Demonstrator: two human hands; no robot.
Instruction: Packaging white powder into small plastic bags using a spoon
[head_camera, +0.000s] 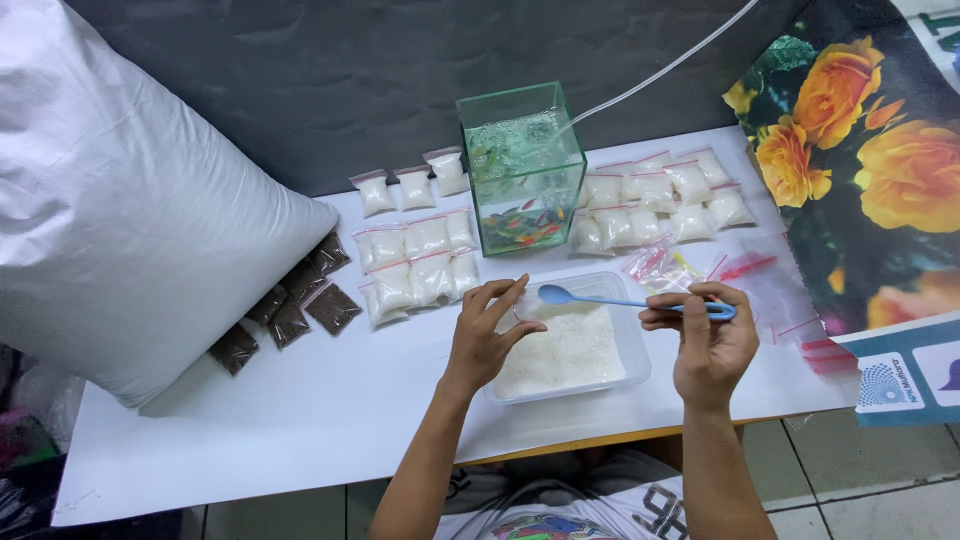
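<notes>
My right hand (710, 335) grips the handle of a long blue spoon (600, 298), whose bowl points left above a clear plastic tub (636, 358) of white grains. My left hand (487, 335) hovers over the tub's left side, its fingers pinching what looks like a small clear bag next to the spoon's bowl; the bag is hard to make out.
A small green glass tank (522, 165) with a clear hose stands behind the tub. Filled white bags (415, 255) lie left of it, more (655, 200) lie right. Dark brown bags (300, 305) rest by a big white sack (120, 200). Empty zip bags (760, 285) lie right.
</notes>
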